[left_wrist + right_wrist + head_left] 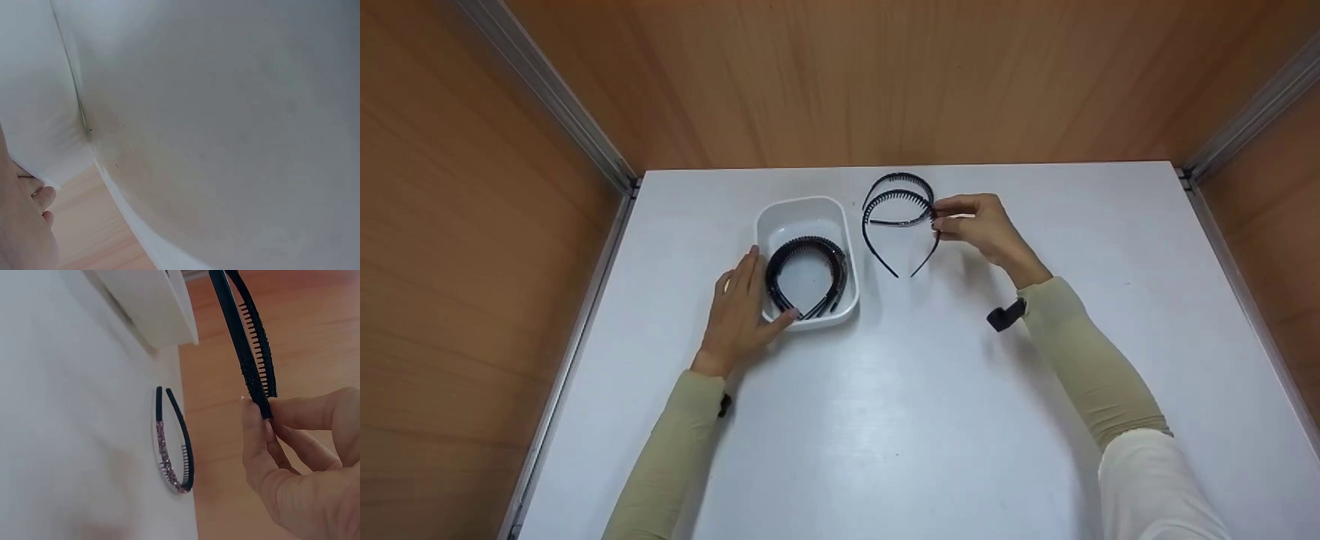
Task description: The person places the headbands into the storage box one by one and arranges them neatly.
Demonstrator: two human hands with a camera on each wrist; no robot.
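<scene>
A white plastic tray [851, 296] stands left of centre in the head view, with several black toothed headbands [774, 279] nested inside. My left hand [739, 307] rests against its left side, fingers straight and the thumb over the near rim. In the left wrist view that hand [25, 225] shows only at the left edge. My right hand [979, 225] pinches one side of a black toothed headband [247, 349] between thumb and fingers, holding it raised with its ends downward. Another headband [166, 450], with a pink glittery section, lies on the table behind the held one.
The white table [840, 450] runs back to a wood-grain panel [840, 82]. More wood panels stand left and right, with metal rails along their corners. A black strap piece [1005, 315] sticks out at my right wrist.
</scene>
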